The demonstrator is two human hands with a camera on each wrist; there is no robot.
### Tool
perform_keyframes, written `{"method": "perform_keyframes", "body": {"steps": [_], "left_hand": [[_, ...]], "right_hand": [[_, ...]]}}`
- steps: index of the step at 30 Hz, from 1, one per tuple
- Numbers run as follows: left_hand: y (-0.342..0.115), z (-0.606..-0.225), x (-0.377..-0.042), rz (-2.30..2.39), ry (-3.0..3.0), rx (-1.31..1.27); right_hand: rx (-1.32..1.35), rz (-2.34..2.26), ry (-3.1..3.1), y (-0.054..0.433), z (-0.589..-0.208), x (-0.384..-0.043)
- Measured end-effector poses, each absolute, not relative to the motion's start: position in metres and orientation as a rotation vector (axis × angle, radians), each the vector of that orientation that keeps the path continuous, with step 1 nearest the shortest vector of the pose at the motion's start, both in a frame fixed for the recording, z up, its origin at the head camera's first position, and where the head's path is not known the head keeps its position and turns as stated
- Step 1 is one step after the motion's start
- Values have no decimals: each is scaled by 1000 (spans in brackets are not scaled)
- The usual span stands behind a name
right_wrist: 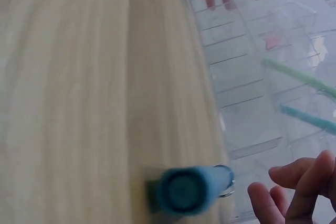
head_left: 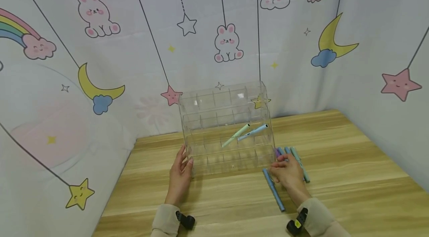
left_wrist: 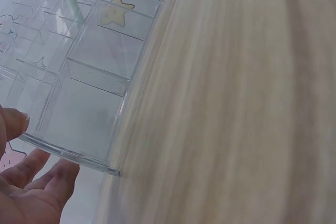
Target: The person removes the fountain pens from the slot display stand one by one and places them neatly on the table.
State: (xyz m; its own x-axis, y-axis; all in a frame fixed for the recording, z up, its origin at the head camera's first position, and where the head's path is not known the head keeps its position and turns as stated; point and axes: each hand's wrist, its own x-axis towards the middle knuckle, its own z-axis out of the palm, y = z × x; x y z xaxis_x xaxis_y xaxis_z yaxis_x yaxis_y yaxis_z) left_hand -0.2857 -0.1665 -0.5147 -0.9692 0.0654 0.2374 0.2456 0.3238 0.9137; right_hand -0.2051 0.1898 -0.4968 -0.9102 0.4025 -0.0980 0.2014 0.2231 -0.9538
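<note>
A clear, tiered pen organizer with several compartments stands on the table. My left hand grips its left side wall, thumb on the inner side and fingers outside, as the left wrist view also shows. A light green pen and a light blue pen lean in its compartments. At the organizer's lower right corner is my right hand, fingers loosely bent, with nothing visible between them in the right wrist view. A blue pen lies on the table just left of that hand.
Several more pens lie beyond and beside my right hand, among them a green pen and a purple pen. The wooden table meets a cartoon-printed cloth behind the organizer and at both sides.
</note>
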Motion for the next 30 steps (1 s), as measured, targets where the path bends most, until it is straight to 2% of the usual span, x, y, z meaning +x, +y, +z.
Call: {"method": "perform_keyframes", "body": {"steps": [12,30], "left_hand": [[-167,-515,-287,-1721,-2419,-268],[-169,-517,-288,-1729,-2408,-295]], "right_hand": [[-352,1955,-2003,187,-459,-208],[-231,2065,-1857,183,-447,-220]]}}
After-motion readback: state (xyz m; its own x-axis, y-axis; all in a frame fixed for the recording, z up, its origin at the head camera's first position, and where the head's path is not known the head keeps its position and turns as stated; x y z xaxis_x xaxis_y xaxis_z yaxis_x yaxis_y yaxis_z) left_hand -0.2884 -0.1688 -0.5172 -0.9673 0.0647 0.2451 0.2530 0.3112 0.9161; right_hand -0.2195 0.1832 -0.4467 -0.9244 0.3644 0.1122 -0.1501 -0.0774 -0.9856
